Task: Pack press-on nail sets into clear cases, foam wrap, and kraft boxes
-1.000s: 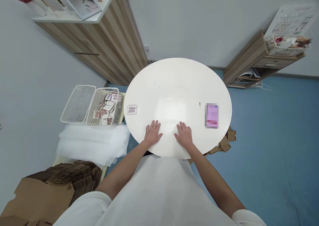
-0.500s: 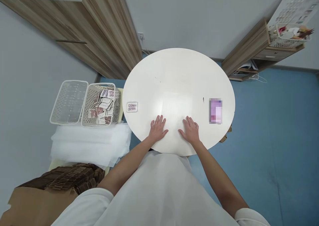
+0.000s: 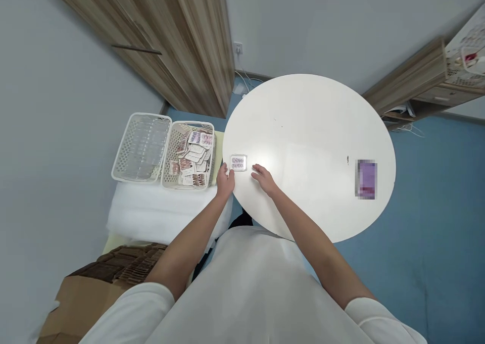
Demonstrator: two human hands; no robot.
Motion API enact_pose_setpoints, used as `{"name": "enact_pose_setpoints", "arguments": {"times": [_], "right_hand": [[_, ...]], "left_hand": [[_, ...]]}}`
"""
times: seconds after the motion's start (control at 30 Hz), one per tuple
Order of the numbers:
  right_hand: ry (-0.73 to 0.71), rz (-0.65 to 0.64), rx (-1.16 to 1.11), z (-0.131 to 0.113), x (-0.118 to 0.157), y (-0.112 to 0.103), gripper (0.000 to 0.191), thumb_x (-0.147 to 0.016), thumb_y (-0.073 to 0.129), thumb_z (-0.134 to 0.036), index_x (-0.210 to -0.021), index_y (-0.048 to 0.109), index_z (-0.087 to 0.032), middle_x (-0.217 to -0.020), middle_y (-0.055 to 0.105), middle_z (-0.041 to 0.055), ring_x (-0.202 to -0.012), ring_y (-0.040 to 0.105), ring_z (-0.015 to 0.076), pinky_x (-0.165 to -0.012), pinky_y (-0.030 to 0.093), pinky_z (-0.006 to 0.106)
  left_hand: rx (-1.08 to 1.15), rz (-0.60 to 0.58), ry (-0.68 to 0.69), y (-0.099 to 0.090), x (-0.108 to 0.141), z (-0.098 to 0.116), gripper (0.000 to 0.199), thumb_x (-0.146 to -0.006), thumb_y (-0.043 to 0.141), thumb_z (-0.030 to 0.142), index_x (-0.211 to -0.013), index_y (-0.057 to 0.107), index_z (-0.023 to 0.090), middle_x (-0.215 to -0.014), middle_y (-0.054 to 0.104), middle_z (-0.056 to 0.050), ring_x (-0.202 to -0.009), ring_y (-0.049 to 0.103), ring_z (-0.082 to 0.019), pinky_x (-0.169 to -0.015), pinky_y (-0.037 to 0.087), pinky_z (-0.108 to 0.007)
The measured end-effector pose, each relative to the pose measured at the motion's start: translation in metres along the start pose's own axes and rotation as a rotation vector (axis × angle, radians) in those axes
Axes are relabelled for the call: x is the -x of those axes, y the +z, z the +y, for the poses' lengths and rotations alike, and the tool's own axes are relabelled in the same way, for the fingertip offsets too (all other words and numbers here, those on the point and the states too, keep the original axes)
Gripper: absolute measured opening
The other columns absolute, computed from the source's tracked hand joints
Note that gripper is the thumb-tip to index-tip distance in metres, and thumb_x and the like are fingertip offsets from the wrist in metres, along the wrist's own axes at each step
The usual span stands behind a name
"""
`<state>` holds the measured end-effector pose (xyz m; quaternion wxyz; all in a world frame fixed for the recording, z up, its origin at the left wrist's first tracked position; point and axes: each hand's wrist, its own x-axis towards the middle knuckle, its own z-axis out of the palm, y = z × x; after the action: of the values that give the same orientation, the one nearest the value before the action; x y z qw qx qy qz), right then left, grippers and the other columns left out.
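A small clear plastic case (image 3: pixel 238 163) with rows of pinkish pieces, perhaps press-on nails, lies near the left edge of the white oval table (image 3: pixel 303 111). My left hand (image 3: pixel 225 181) is at the table's edge, just below the case's left corner, with thumb and fingers apart. On the other side, my right hand (image 3: pixel 264 178) reaches toward the case with its fingers spread and a small gap between them and the case. Neither hand holds anything.
Left of the table, a white basket (image 3: pixel 166 175) holds several printed cards with nail-like pieces; another basket (image 3: pixel 120 157) holds clear plastic cases. White foam sheets (image 3: pixel 151 207) and a cardboard box (image 3: pixel 76 303) of brown folded cartons are nearer. A blurred purple item (image 3: pixel 366 180) lies at the table's right.
Both hands have moved left from the table's front edge to either side of the clear case. The view has turned left; the case stays on the table.
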<state>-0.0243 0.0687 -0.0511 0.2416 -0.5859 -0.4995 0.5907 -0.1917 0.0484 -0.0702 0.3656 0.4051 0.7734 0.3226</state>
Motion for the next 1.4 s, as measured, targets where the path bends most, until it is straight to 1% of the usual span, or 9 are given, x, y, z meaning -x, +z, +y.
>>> {"name": "enact_pose_setpoints", "arguments": {"times": [0.1, 0.2, 0.4, 0.53, 0.73, 0.87, 0.97, 1.17, 1.4], "right_hand": [[0.044, -0.024, -0.091, -0.005, -0.008, 0.018, 0.046, -0.074, 0.053, -0.031, -0.119, 0.05, -0.024, -0.139, 0.034, 0.0031, -0.122, 0.039, 0.0216, -0.097, 0.037, 0.038], [0.058, -0.047, -0.107, -0.006, -0.01, 0.028, 0.052, -0.072, 0.053, -0.026, -0.123, 0.046, -0.024, -0.14, 0.032, 0.0028, -0.122, 0.039, 0.0212, -0.098, 0.037, 0.037], [0.019, -0.005, -0.088, -0.003, 0.0, 0.024, 0.056, -0.07, 0.053, -0.023, -0.125, 0.043, -0.022, -0.141, 0.028, 0.0038, -0.124, 0.036, 0.0197, -0.101, 0.034, 0.035], [-0.022, 0.066, -0.069, 0.007, 0.026, -0.002, 0.055, -0.071, 0.051, -0.022, -0.125, 0.043, -0.025, -0.141, 0.027, 0.0027, -0.125, 0.035, 0.0177, -0.102, 0.033, 0.034], [-0.046, 0.203, -0.027, 0.047, 0.084, -0.066, 0.052, -0.07, 0.048, -0.018, -0.121, 0.047, -0.027, -0.139, 0.031, 0.0022, -0.125, 0.035, 0.0172, -0.101, 0.033, 0.037], [-0.03, 0.221, 0.011, 0.077, 0.12, -0.107, 0.053, -0.069, 0.047, -0.015, -0.12, 0.048, -0.027, -0.137, 0.034, 0.0016, -0.123, 0.037, 0.0171, -0.101, 0.033, 0.037], [-0.035, 0.212, 0.026, 0.096, 0.135, -0.13, 0.053, -0.068, 0.047, -0.013, -0.119, 0.05, -0.027, -0.136, 0.036, 0.0015, -0.122, 0.038, 0.0181, -0.102, 0.033, 0.038], [-0.088, 0.165, 0.071, 0.12, 0.142, -0.152, 0.054, -0.067, 0.048, -0.013, -0.12, 0.05, -0.024, -0.134, 0.038, 0.0041, -0.122, 0.037, 0.0207, -0.102, 0.034, 0.039], [-0.168, 0.111, 0.139, 0.14, 0.151, -0.159, 0.046, -0.071, 0.047, -0.015, -0.116, 0.053, -0.023, -0.126, 0.044, 0.0059, -0.116, 0.044, 0.0203, -0.097, 0.04, 0.039]], "left_hand": [[0.094, -0.08, -0.038, -0.003, -0.011, -0.003, 0.043, -0.084, 0.04, 0.029, -0.125, 0.043, 0.017, -0.128, 0.047, -0.008, -0.118, 0.043, -0.018, -0.1, 0.033, -0.031], [0.082, -0.102, -0.017, -0.002, -0.015, -0.004, 0.039, -0.082, 0.043, 0.028, -0.117, 0.052, 0.017, -0.124, 0.051, -0.008, -0.114, 0.047, -0.019, -0.099, 0.034, -0.031], [0.102, -0.142, 0.021, 0.002, -0.006, 0.001, 0.037, -0.08, 0.045, 0.028, -0.114, 0.055, 0.017, -0.123, 0.05, -0.007, -0.112, 0.048, -0.019, -0.097, 0.036, -0.031], [0.126, -0.242, 0.096, 0.02, 0.013, 0.012, 0.036, -0.08, 0.044, 0.027, -0.114, 0.055, 0.019, -0.123, 0.05, -0.006, -0.112, 0.047, -0.02, -0.097, 0.037, -0.032], [0.131, -0.453, 0.279, 0.07, 0.058, 0.031, 0.034, -0.079, 0.045, 0.025, -0.109, 0.058, 0.018, -0.117, 0.053, -0.006, -0.107, 0.051, -0.018, -0.094, 0.039, -0.032], [0.103, -0.574, 0.313, 0.1, 0.093, 0.038, 0.032, -0.078, 0.044, 0.023, -0.106, 0.06, 0.019, -0.113, 0.055, -0.006, -0.104, 0.052, -0.018, -0.09, 0.042, -0.031], [0.065, -0.633, 0.339, 0.117, 0.113, 0.041, 0.031, -0.079, 0.042, 0.022, -0.104, 0.06, 0.021, -0.112, 0.056, -0.005, -0.102, 0.053, -0.018, -0.086, 0.044, -0.03], [-0.043, -0.576, 0.374, 0.137, 0.135, 0.046, 0.033, -0.078, 0.041, 0.017, -0.104, 0.06, 0.021, -0.111, 0.056, -0.004, -0.1, 0.054, -0.016, -0.087, 0.043, -0.029], [-0.075, -0.469, 0.373, 0.143, 0.159, 0.037, 0.032, -0.076, 0.042, 0.016, -0.103, 0.06, 0.019, -0.107, 0.058, -0.005, -0.097, 0.055, -0.016, -0.084, 0.046, -0.029]]}}
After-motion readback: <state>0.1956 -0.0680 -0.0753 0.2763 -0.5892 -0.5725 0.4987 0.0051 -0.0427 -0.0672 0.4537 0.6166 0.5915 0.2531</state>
